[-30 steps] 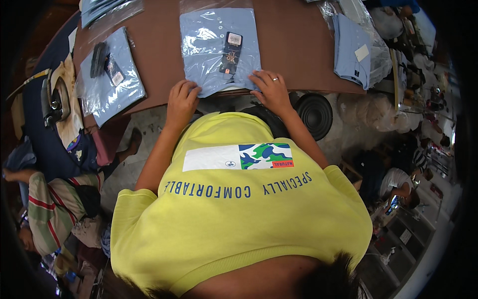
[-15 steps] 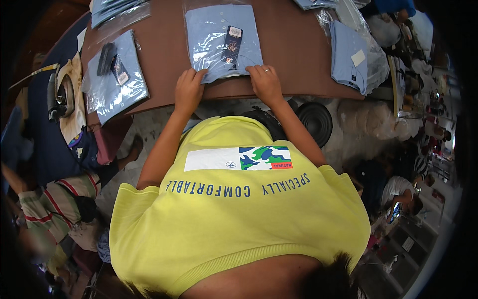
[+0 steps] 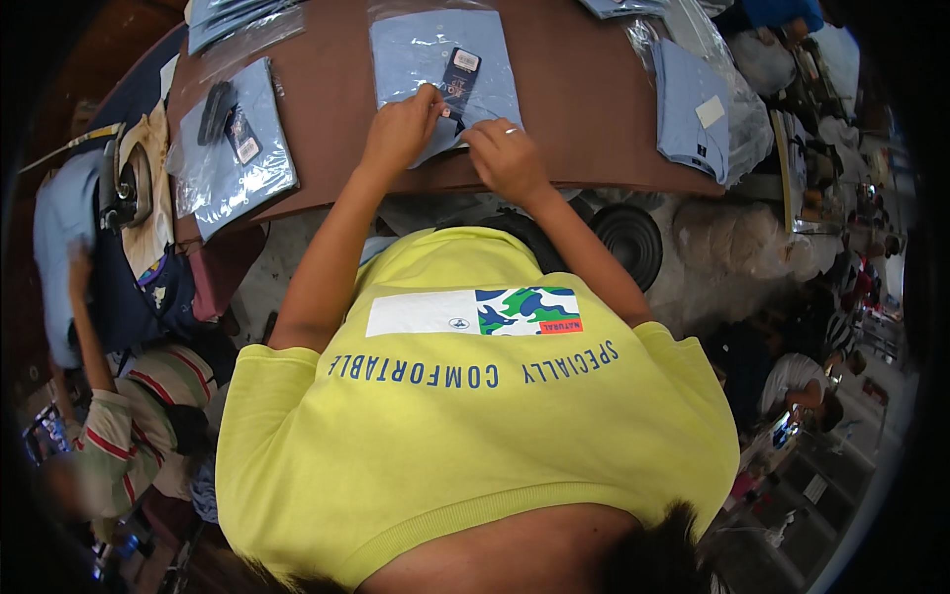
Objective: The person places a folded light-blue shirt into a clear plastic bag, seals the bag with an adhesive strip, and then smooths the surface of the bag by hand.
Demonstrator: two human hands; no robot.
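Note:
A folded light-blue shirt (image 3: 421, 54) lies in a clear plastic bag on the brown table in front of me, with a dark hang tag (image 3: 459, 81) on it. My left hand (image 3: 400, 131) reaches over its near edge, fingers pinched beside the tag's lower end. Close by on the right, my right hand (image 3: 507, 153), with a ring, is closed at the bag's near edge. Between my fingertips the plastic is bunched, partly hidden by the fingers. Both hands seem to grip the clear plastic bag (image 3: 473, 117).
Another bagged blue shirt (image 3: 259, 183) lies left, with a black object (image 3: 215, 112) on it. More folded shirts (image 3: 233, 22) lie far left; one folded shirt (image 3: 691, 114) lies right. Beyond the left edge, a co-worker (image 3: 148, 416) handles blue cloth (image 3: 61, 223) near an iron (image 3: 127, 193).
My hands have left the bag's near corners and come together near its middle, the left moving farther up and right. At the left, the co-worker's arm now reaches out with blue cloth.

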